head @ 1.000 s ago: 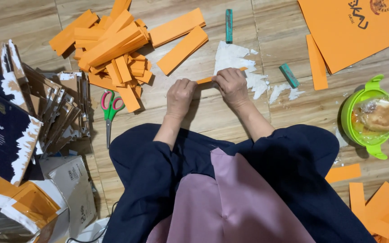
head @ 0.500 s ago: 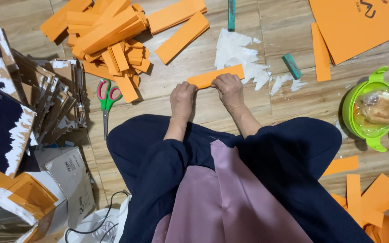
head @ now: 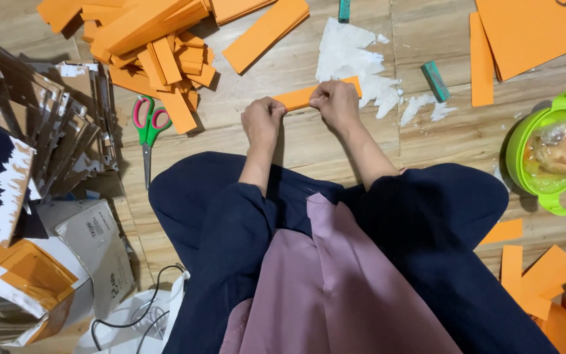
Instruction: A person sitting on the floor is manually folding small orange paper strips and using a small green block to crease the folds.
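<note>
While you sit on the wooden floor (head: pixel 283 65), you hold one orange paper strip (head: pixel 301 97) low over the boards in front of your knees. Your left hand (head: pixel 263 119) pinches its near end with the grip closed on the paper, and your right hand (head: pixel 337 101) is closed on it further along, so only the middle and the far tip show.

The strip looks light and thin, probably a card paper that is a little stiff but bends and creases easily. It should not slip, but a hard squeeze may leave a mark, so I think the best place to hold it is at the short ends, with the fingertips on the flat faces.

The floor is smooth wood, with torn white paper scraps (head: pixel 352 56) just behind the strip. A pile of orange strips (head: pixel 145 46) lies further to the left, and scissors (head: pixel 147 128) with red and green handles are beside it. To the right there are a big orange sheet (head: pixel 538 33), a small teal block (head: pixel 435 80) and a green bowl (head: pixel 545 154). Stacked cardboard (head: pixel 40 118) fills the left side.
</note>
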